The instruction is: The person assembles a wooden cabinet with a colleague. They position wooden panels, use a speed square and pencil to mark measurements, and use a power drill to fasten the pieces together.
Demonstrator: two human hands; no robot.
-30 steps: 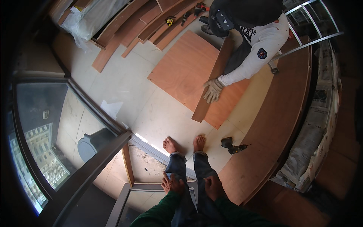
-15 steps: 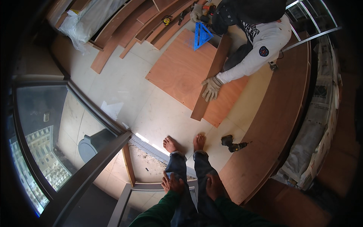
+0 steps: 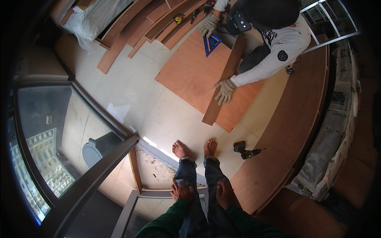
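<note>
My left hand [image 3: 183, 192] rests at my left knee, with its fingers apart. My right hand [image 3: 226, 195] lies on my right thigh near the knee; some of its fingers are hidden. Neither hand shows a tool in it. Across from me, a crouching co-worker presses one gloved hand [image 3: 225, 91] on a narrow wooden board [image 3: 212, 111] lying across a wide reddish plywood panel [image 3: 186, 71]. The co-worker's other gloved hand [image 3: 208, 26] is at the top of a blue triangular square [image 3: 211, 46] on the panel.
A cordless drill [image 3: 246, 151] lies right of my bare feet. Several wood strips [image 3: 123, 47] and a yellow tape measure [image 3: 178, 18] are at the far left. A glass door frame [image 3: 99, 166] stands at left; a curved wooden panel [image 3: 283, 131] and ladder [image 3: 332, 23] are at right.
The co-worker's far gloved hand has moved from near a red-and-black tool to the blue square, which now looks tilted and darker. My hands have stayed put.
</note>
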